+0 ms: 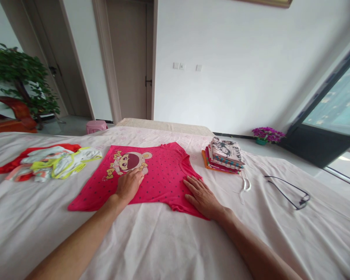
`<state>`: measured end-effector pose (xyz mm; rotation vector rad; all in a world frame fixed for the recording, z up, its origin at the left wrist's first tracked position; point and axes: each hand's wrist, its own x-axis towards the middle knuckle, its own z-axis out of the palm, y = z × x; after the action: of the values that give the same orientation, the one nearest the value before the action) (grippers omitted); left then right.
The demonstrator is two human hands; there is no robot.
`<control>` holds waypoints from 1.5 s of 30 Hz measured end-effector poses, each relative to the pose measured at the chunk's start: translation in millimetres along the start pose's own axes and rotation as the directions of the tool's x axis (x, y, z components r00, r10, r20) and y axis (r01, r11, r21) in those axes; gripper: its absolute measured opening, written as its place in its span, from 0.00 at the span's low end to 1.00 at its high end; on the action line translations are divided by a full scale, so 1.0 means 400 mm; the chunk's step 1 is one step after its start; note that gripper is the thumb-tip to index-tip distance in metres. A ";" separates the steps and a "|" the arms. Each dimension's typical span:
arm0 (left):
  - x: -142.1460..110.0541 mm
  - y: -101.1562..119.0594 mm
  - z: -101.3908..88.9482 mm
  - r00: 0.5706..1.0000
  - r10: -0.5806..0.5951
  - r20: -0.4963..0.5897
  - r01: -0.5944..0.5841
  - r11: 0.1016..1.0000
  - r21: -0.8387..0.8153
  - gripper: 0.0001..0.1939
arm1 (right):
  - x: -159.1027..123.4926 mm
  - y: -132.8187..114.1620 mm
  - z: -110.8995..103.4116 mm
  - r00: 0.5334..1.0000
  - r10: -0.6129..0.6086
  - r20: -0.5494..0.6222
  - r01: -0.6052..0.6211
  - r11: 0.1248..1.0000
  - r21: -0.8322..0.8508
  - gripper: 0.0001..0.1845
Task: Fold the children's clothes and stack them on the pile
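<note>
A bright pink short-sleeved T-shirt (160,165) with dark dots and a cartoon girl print lies spread out on the bed, its neckline to the right. My left hand (130,184) rests on the shirt's middle beside the print, fingers curled in and pressed together; the cloth around it lies flat. Near the neckline and the closer shoulder, my right hand (202,194) presses down flat with its fingers spread. Right of the shirt stands a stack of folded clothes (225,154), a white drawstring (245,184) hanging from it.
A loose heap of red, white and yellow-edged clothes (54,161) lies on the left. Black-framed glasses (301,200) rest at the right on the pale bedsheet (163,245). Beyond the bed are a pink stool (96,126) and a pot of purple flowers (268,135).
</note>
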<state>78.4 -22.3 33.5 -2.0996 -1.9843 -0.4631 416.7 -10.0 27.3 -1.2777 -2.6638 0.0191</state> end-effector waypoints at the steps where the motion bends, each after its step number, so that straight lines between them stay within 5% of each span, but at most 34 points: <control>1: 0.003 0.000 0.001 1.000 -0.002 0.002 0.002 1.000 0.000 0.12 | 0.000 -0.001 -0.001 1.000 0.001 0.003 -0.001 1.000 -0.001 0.32; 18: 0.015 -0.003 0.013 0.998 -0.030 0.046 0.027 0.998 0.063 0.15 | 0.002 -0.001 0.001 1.000 -0.001 -0.003 0.001 1.000 0.000 0.32; 26: 0.016 -0.025 0.035 0.986 -0.162 0.037 0.166 0.977 -0.136 0.13 | 0.001 0.002 0.005 1.000 -0.004 -0.024 0.004 1.000 0.017 0.32; 33: 0.023 -0.075 0.071 0.989 -0.148 0.032 0.150 0.932 -0.330 0.12 | 0.000 0.000 -0.001 0.998 -0.014 -0.056 0.017 0.999 0.050 0.31; 39: -0.031 -0.156 0.002 0.998 -0.031 0.062 0.058 0.862 -0.504 0.12 | -0.019 -0.041 -0.061 0.989 -0.046 -0.141 0.062 0.992 0.106 0.18; 45: -0.141 -0.322 -0.114 0.936 0.077 0.344 0.108 0.865 -0.489 0.12 | -0.061 -0.074 -0.165 0.987 -0.092 0.132 0.076 0.989 0.123 0.07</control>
<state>-55.7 -82.7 47.2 -2.6424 -2.2662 -0.7166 420.0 -52.2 91.0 -1.1658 -2.7821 0.2580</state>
